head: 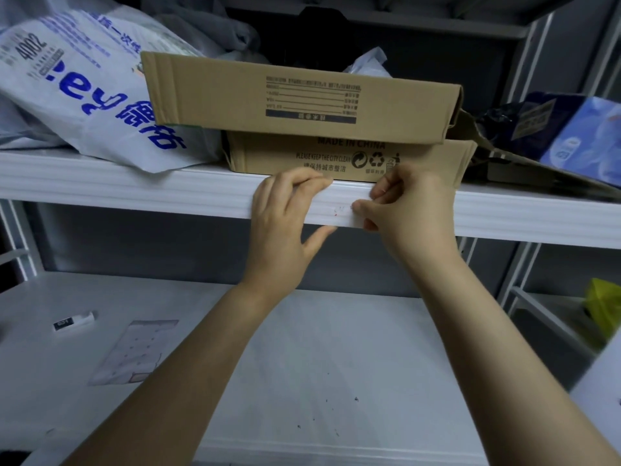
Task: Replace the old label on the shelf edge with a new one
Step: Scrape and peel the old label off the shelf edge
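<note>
Dim, cool light — soft focus, edges bowed, corners blurred

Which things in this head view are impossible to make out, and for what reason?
1. Head view: what the right hand pinches at the white ribbed shelf edge; the hand itself hides it.
2. Faint red marks on that edge, beside the left hand: too small to read.
3. Small black-and-white tag on the lower shelf: print blurred.
4. Yellow-green object at right: cut off by the frame edge.
</note>
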